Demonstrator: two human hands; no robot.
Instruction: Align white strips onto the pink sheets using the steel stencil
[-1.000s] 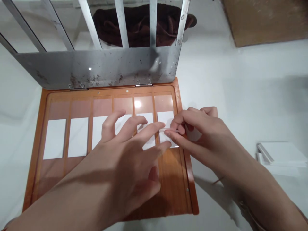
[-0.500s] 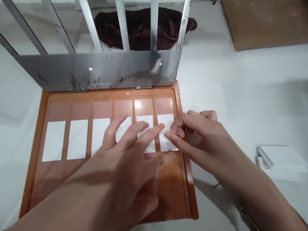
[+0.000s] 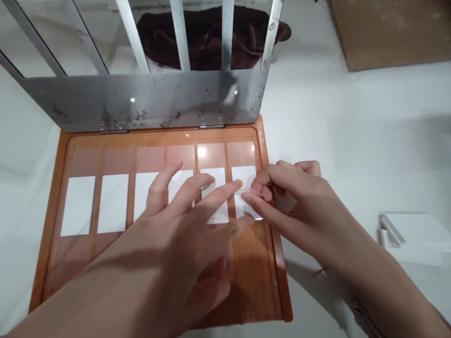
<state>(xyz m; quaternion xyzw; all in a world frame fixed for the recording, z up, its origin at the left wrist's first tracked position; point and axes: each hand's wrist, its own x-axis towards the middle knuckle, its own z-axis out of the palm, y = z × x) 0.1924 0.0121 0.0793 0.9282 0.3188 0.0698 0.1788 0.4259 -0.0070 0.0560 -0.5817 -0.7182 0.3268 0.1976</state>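
My left hand (image 3: 197, 220) spreads over the right half of an orange-brown wooden tray (image 3: 259, 272), fingers apart. One fingertip rests on the rightmost white card (image 3: 243, 176) and another lies at its lower edge. At the card's right side my right hand (image 3: 282, 188) pinches the edge of a thin clear plastic film (image 3: 251, 191) between thumb and fingers. Other white cards (image 3: 79, 206) lie in a row, one per column, over clear film strips. My left hand partly covers the middle ones.
A slotted metal lid (image 3: 158, 101), hinged to the tray's far edge, stands raised. Dark bunched cloth (image 3: 204, 40) lies behind it. A stack of white cards (image 3: 416, 227) sits on the white surface at right. A brown board (image 3: 398, 33) lies at far right.
My left hand's fingers have shifted slightly, with the lowest visible fingertip now nearer the card's bottom edge. My right hand keeps its pinch at about the same spot.
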